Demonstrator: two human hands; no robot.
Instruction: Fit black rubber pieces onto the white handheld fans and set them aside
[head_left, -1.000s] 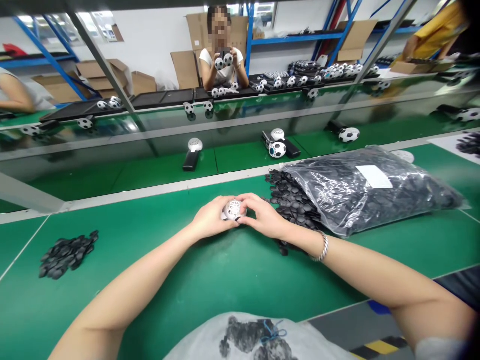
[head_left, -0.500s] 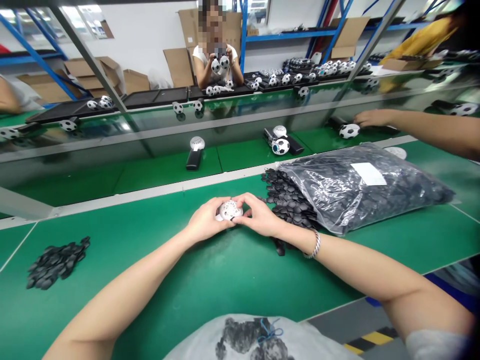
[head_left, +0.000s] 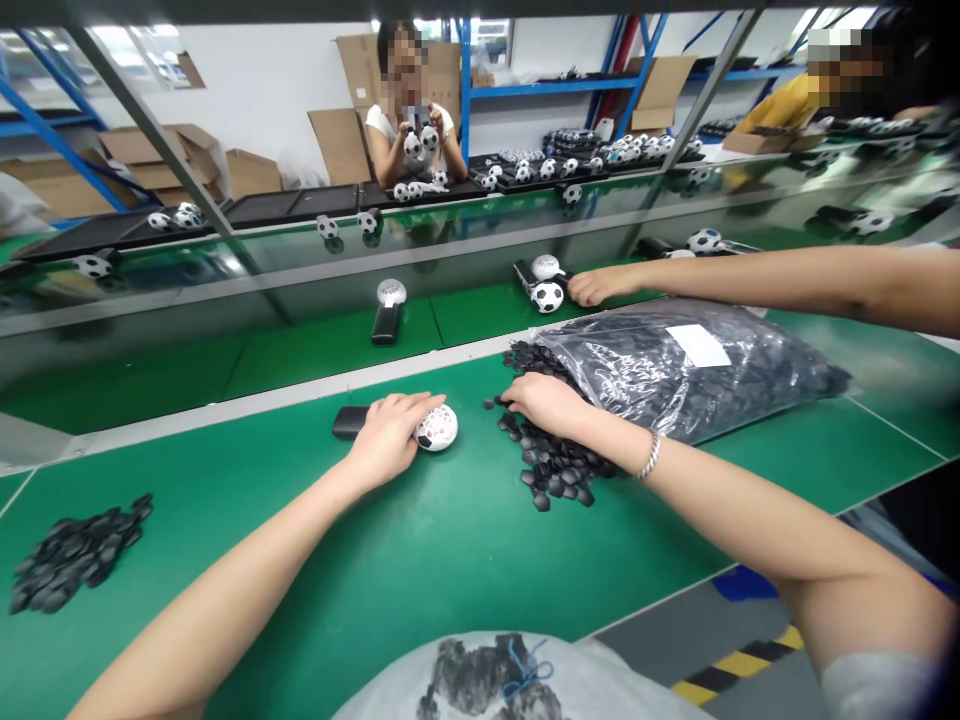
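Note:
My left hand (head_left: 386, 432) rests on a small hand fan with a white football-patterned head (head_left: 437, 428) and a black handle (head_left: 349, 422), lying flat on the green table (head_left: 420, 540). My right hand (head_left: 544, 402) reaches into a loose pile of small black hexagon pieces (head_left: 551, 462) spilling from a clear plastic bag (head_left: 690, 365). Its fingers are curled over the pieces; whether it has one pinched is hidden.
A co-worker's arm (head_left: 750, 282) reaches from the right to a football fan (head_left: 547, 296) on the conveyor belt (head_left: 330, 335). Another fan (head_left: 388, 306) lies on the belt. A second pile of black pieces (head_left: 71, 553) sits at far left. A person sits across holding fans (head_left: 418, 142).
My hands came apart: the left laid the fan down on the table, the right moved right to the black pieces. The co-worker's hand slid left along the belt to another fan.

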